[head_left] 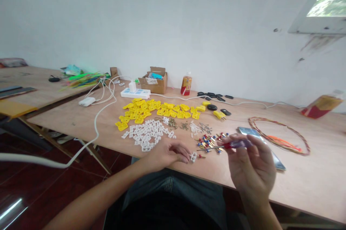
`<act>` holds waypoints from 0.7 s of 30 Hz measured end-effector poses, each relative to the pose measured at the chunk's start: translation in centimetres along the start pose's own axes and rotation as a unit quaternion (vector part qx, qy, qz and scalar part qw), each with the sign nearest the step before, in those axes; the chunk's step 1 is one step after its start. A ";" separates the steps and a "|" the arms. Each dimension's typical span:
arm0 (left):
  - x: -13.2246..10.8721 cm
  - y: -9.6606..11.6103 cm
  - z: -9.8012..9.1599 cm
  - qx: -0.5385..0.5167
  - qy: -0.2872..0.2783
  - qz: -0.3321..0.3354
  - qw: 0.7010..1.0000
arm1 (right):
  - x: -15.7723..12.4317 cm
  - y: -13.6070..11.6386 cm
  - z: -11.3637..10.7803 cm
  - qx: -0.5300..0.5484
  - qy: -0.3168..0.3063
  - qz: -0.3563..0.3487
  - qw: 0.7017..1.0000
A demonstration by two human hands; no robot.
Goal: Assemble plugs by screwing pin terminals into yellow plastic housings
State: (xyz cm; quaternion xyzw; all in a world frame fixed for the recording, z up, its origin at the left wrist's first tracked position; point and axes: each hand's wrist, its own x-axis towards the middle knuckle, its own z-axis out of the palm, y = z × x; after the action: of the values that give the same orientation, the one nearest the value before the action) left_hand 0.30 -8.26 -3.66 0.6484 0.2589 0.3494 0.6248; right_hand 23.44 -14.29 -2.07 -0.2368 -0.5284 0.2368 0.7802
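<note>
My right hand (251, 167) is wrapped round the handle of a screwdriver (238, 144), whose shaft points left across the table. At the fingertips of my left hand (175, 153), which are pinched together, is a small white plastic frame (193, 156). The screwdriver tip is just above and right of that frame. Beside it lies one red-collared brass pin (201, 156). Behind the shaft is a loose heap of brass pins (209, 140) with red and blue collars. A pile of similar white plastic frames (148, 134) lies beyond my left hand.
Yellow plug housings (143, 107) spread behind the white pile, with small heaps of screws (184, 125) nearby. A phone (270, 154) and a coil of cord (292, 125) are at right. A power strip (135, 93), cardboard box (154, 85) and bottle (186, 84) stand at the back.
</note>
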 end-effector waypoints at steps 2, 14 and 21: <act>0.1 0.8 -0.9 0.044 0.038 0.022 0.998 | 0.5 -0.1 -0.2 0.011 0.035 0.003 0.999; -0.5 -1.6 1.0 0.070 0.065 -0.017 0.995 | -1.4 1.0 0.2 -0.029 -0.088 -0.009 0.996; -0.6 -1.9 1.1 0.083 0.047 -0.006 0.995 | -1.5 1.0 0.5 -0.085 -0.143 -0.013 0.986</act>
State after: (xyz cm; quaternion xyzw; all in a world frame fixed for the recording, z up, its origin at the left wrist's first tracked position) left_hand 0.99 -9.31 -5.57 0.6792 0.3203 0.3527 0.5583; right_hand 22.32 -14.38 -3.60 -0.2585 -0.6560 0.2124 0.6765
